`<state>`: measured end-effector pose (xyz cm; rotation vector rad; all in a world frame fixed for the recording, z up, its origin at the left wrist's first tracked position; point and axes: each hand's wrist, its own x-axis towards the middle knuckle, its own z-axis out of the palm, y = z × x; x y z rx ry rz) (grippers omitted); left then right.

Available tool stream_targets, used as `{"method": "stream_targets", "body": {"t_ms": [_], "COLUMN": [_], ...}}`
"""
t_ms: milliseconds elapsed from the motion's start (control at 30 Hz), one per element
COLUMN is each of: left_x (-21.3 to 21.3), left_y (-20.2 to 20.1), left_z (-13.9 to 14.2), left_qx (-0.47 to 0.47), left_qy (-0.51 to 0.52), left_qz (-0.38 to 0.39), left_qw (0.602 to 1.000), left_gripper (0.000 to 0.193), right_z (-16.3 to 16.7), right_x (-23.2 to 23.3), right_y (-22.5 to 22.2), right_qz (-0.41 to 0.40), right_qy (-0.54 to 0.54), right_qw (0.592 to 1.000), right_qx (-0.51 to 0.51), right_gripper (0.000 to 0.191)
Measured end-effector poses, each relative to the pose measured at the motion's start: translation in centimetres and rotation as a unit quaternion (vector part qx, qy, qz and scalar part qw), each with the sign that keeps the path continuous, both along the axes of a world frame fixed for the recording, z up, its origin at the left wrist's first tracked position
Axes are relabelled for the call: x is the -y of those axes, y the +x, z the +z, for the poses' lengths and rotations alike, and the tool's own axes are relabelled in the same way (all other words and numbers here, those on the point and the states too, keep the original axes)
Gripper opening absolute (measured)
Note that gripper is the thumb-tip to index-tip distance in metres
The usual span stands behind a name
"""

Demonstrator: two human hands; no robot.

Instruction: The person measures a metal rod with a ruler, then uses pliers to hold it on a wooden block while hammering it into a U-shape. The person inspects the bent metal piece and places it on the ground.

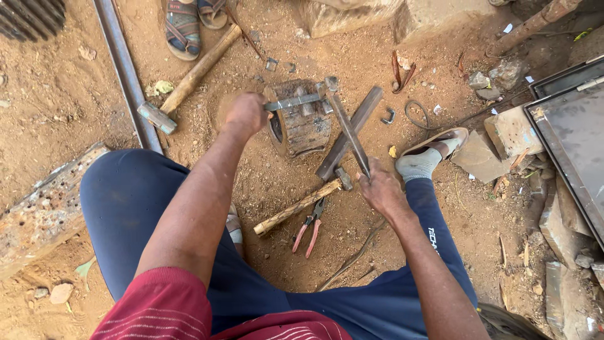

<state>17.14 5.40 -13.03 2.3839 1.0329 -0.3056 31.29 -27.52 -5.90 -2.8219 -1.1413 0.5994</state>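
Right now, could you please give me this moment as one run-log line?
left hand: grips metal strip on wooden block | right hand: holds hammer handle | ground: second hammer, pliers

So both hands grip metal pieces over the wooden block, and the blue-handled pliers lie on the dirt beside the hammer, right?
Not quite. The head view shows the pliers have red handles, not blue. The rest holds: left hand and right hand grip metal pieces over the wooden block, and the pliers lie beside the hammer.
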Motion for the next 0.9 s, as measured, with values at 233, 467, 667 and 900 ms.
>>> {"method": "stream_targets", "body": {"t_ms": [233, 467, 667, 900], "left_x": [0.4, 3.3, 3.0, 3.2], "left_y": [-2.7, -1.6, -1.7, -1.2], "left_z": [1.6, -3.5, -3.9, -3.6], "left_qx": [0.209, 0.415, 0.426, 0.412], "left_qy": [-0.435, -0.503, -0.516, -0.5], "left_qz": [0.423, 0.486, 0.487, 0.509], "left_qw": [0.767, 0.582, 0.561, 0.567], "left_gripper": [0.019, 0.026, 0.027, 0.024], "right_z": [-0.6, -1.2, -1.2, -0.7], "right_x": [-0.4, -0.4, -0.6, -0.5], "right_y": [0.6, 1.1, 0.9, 0.3], "right_qz": [-0.001, -0.018, 0.009, -0.01], "right_qy": [-0.045, -0.065, -0.071, -0.067], "right_qw": [0.999, 0.997, 0.997, 0.997], "right_qx": [-0.02, -0.037, -0.005, -0.028], "right_gripper": [0.048, 0.039, 0.048, 0.047]}}
